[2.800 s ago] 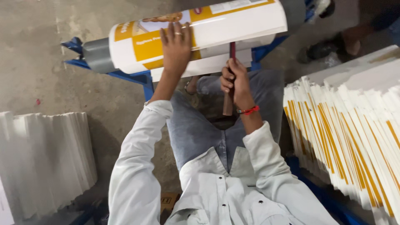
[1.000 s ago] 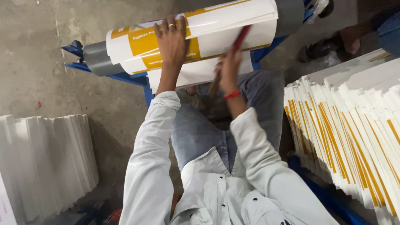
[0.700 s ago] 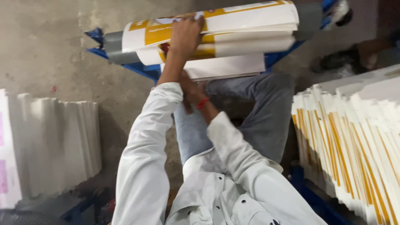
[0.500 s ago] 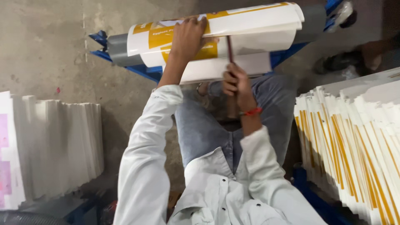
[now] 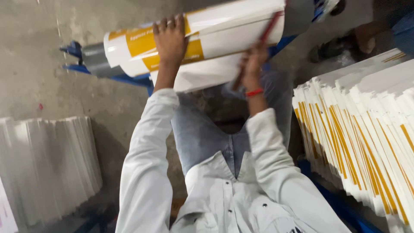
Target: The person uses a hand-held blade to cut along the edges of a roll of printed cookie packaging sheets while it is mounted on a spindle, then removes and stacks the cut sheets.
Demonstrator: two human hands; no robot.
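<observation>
A white and yellow printed sheet (image 5: 224, 30) is wrapped around a grey pipe (image 5: 92, 58) that lies across a blue stand in front of me. My left hand (image 5: 170, 41) presses flat on the sheet near its left end. My right hand (image 5: 254, 60) grips a thin red-brown stick (image 5: 269, 28) and holds it slanted against the sheet's overlapping edge. A red band circles my right wrist. The sheet's loose lower flap hangs over my knees.
A fanned stack of white sheets with yellow stripes (image 5: 366, 129) fills the right side. Another stack of white sheets (image 5: 43, 168) stands at the left on the concrete floor. A blue frame (image 5: 340, 203) runs under the right stack. Another person's foot (image 5: 366, 34) shows at top right.
My right hand has swung the stick up from beneath the roll and to the right, onto the sheet's edge. My left hand stays pressed on the sheet.
</observation>
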